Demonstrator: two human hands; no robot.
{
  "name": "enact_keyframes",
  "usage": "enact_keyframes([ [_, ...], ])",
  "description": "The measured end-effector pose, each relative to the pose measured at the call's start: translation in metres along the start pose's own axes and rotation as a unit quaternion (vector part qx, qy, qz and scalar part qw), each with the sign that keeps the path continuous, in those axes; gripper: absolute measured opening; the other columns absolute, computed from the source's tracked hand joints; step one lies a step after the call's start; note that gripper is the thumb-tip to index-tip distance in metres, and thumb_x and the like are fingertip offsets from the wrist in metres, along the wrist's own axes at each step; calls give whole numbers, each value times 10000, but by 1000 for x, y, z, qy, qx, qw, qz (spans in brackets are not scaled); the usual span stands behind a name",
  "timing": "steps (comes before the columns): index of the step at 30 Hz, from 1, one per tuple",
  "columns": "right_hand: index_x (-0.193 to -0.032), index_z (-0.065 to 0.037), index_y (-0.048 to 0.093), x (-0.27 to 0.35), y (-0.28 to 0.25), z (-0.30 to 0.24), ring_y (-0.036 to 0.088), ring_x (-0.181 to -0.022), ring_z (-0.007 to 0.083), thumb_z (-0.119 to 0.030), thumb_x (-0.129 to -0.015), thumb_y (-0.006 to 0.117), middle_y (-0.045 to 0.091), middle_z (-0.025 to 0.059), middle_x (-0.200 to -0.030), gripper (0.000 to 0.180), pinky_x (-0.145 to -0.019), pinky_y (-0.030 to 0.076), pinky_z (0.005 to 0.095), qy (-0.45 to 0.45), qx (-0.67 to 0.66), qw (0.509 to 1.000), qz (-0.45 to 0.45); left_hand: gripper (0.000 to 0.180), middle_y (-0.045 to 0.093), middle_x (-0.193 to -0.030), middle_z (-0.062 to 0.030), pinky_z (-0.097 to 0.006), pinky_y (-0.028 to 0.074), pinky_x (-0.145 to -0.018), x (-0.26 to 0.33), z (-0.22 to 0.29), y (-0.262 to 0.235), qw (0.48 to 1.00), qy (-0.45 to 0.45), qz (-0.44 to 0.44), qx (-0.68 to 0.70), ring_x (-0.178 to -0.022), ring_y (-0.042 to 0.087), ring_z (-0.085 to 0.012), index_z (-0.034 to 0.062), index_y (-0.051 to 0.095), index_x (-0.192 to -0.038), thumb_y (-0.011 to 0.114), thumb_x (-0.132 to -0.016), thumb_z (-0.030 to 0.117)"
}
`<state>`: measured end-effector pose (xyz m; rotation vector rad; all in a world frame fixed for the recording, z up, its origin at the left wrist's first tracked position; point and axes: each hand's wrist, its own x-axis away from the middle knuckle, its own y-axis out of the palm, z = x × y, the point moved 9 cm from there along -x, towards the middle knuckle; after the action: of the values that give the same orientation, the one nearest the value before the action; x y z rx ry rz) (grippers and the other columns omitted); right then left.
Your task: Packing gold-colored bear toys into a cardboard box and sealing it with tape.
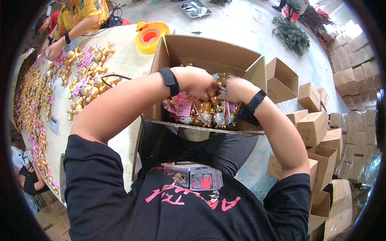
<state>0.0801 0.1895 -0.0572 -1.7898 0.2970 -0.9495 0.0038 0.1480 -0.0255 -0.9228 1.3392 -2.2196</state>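
Note:
An open cardboard box (pixel 213 48) stands in front of me, and both my hands reach down into it. Inside lie several gold ornaments (pixel 207 114) in clear wrapping with pink tags (pixel 184 105). My left hand (pixel 196 82) has its fingers curled in at the upper middle of the pile. Close beside it, my right hand (pixel 238 90) is closed with thumb and fingertips on the gold ornaments. Both hands appear to grip the same clump of gold ornaments, but the fingers partly cover it. Each wrist wears a black band.
The wooden table (pixel 132 64) at left bears many gold ornaments (pixel 86 76), an orange-yellow tape roll (pixel 149 37) and a black cable (pixel 114 76). A co-worker's hands (pixel 54 50) work at its far end. Cardboard boxes (pixel 311 128) stand at right; green branches (pixel 291 34) lie on the floor.

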Motion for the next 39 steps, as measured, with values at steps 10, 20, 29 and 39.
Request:
enact_keyframes([
  [10, -1112, 90, 639, 15, -39, 21, 695, -1008, 404, -432, -870, 724, 702, 307, -1025, 582, -904, 551, 453, 58, 37, 972, 225, 338, 732, -960, -211, -497, 575, -826, -24, -25, 19, 989, -87, 93, -79, -960, 706, -404, 129, 676, -1237, 612, -909, 183],
  [20, -1225, 16, 651, 23, 4, -7, 704, -979, 399, -509, -701, 861, 726, 255, -1018, 771, -871, 554, 430, -21, -66, 994, -79, 254, 740, -959, -216, -469, 573, -831, -56, -26, -12, 993, -92, 50, -49, -932, 711, -397, 23, 765, -938, 798, -770, 210],
  [29, -1048, 55, 687, 20, 10, -11, 713, -884, 392, -415, -572, 943, 728, 249, -914, 715, -808, 566, 446, -45, -9, 996, -76, 434, 725, -1087, -224, -471, 543, -909, -42, -41, 3, 994, -42, 68, 68, -1042, 680, -406, 50, 715, -1179, 762, -776, 204],
  [39, -938, -38, 788, 16, 1, 12, 738, -970, 318, -207, -665, 902, 759, 167, -997, 341, -804, 595, 417, 81, 118, 988, -62, 270, 728, -986, -247, -462, 560, -800, -58, -47, -1, 992, -116, 54, 23, -903, 705, -403, -24, 757, -981, 712, -849, 206],
])
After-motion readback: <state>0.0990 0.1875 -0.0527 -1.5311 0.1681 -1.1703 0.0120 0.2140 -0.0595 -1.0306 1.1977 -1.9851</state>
